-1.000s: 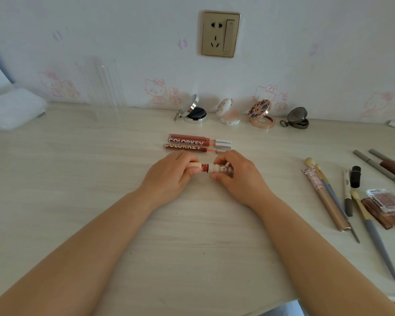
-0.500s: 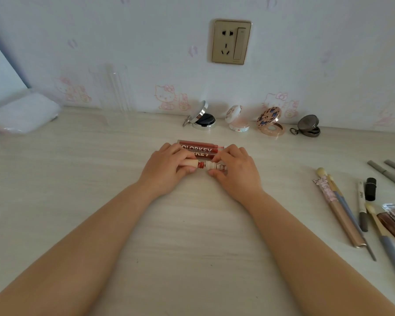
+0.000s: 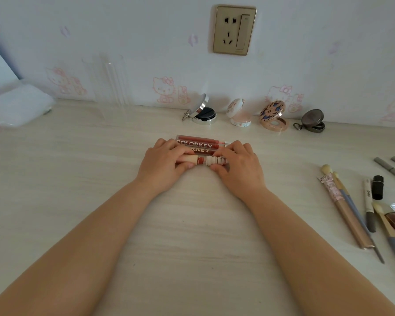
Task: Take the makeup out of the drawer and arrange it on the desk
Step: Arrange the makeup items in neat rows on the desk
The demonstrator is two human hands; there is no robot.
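Two bare hands at mid-desk (image 3: 55,179), pinching a small lip tint (image 3: 201,161) laid flat and lengthwise on the pale wood-grain top. Left hand (image 3: 162,165) clenched around the cream cap end, thumb beneath and fingers over; right hand (image 3: 237,166) grasping the white ribbed end, fingertips (image 3: 217,167) curled on it. Only the dark red middle of the tube exposed in the gap between the two grips. Just behind, toward the back edge, two red COLORKEY lip gloss tubes (image 3: 197,143) lying parallel, the nearer one touching or almost touching the held tube, partly covered by fingers. Along the back edge by the wall, four open compacts (image 3: 203,112) in a row. Near the right edge, brushes and pens (image 3: 351,213) spread lengthwise, well apart from the hands. Near the back left corner, a clear plastic holder (image 3: 110,87) and a white pouch (image 3: 16,106).
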